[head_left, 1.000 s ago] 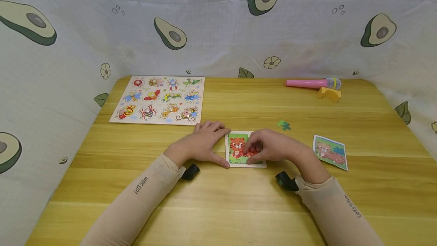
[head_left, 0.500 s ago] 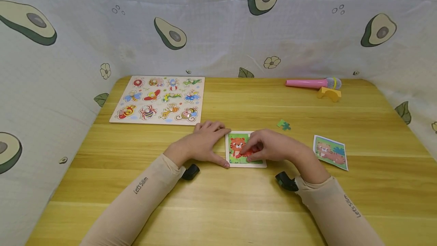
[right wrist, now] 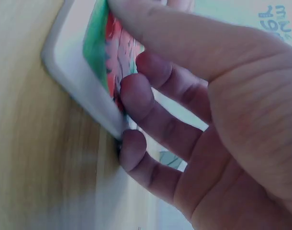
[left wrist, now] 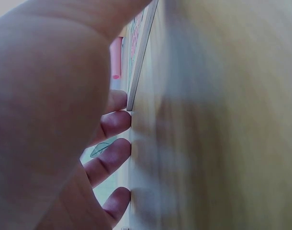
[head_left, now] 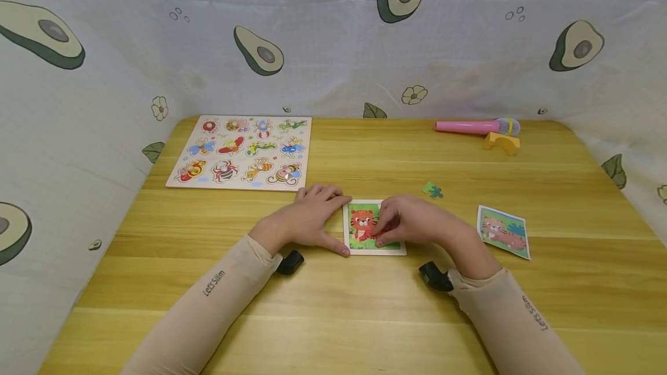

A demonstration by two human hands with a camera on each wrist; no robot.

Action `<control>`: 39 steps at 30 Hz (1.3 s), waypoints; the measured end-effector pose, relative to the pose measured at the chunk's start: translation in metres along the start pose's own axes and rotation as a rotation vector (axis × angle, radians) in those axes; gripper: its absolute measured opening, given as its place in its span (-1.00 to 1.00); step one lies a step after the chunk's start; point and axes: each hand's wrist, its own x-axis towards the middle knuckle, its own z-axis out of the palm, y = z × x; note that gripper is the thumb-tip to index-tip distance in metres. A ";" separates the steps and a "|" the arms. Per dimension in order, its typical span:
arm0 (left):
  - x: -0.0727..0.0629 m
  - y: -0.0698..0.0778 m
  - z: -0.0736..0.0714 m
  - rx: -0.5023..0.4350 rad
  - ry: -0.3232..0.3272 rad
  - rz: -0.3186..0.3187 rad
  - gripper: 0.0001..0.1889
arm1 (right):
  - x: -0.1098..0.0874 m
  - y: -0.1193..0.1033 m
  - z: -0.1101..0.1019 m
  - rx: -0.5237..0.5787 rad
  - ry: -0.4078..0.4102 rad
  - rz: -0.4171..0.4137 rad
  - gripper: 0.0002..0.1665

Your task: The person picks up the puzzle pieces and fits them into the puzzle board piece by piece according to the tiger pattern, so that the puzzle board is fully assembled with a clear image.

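Note:
A small tiger jigsaw puzzle [head_left: 363, 223] in a white-edged tray [head_left: 375, 252] lies flat on the table. My left hand [head_left: 311, 217] spreads along its left edge, thumb at the near corner and index finger at the far one. Its other fingertips rest on the tabletop in the left wrist view. My right hand [head_left: 417, 221] bends over the puzzle's right half, thumb and curled fingers pinching at a red puzzle piece [right wrist: 113, 79] of the tiger's body. The hand hides much of that half. A loose green puzzle piece [head_left: 433, 190] lies beyond the right hand.
A picture card [head_left: 504, 232] of the tiger lies to the right. At the back left is a wooden insect peg board [head_left: 242, 152]. A pink toy microphone [head_left: 469, 127] and a yellow arch block [head_left: 502, 143] sit at the back right, before an avocado-print cloth [head_left: 323, 45].
The right hand's fingers shift slightly over the right half of the puzzle, with more green showing along the near edge. The left hand stays put.

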 end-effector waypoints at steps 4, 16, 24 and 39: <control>0.000 0.001 0.000 0.002 0.001 0.001 0.16 | 0.000 0.002 0.000 0.013 0.018 -0.006 -0.89; -0.001 0.001 -0.002 -0.007 -0.007 -0.003 0.16 | -0.017 0.015 -0.022 0.062 0.139 0.100 -0.89; -0.001 0.002 -0.002 -0.012 0.000 0.007 0.17 | -0.048 0.047 -0.049 -0.002 0.388 0.299 -0.76; -0.001 0.002 -0.001 0.003 -0.005 0.001 0.17 | -0.053 0.071 -0.045 -0.085 0.328 0.322 -0.47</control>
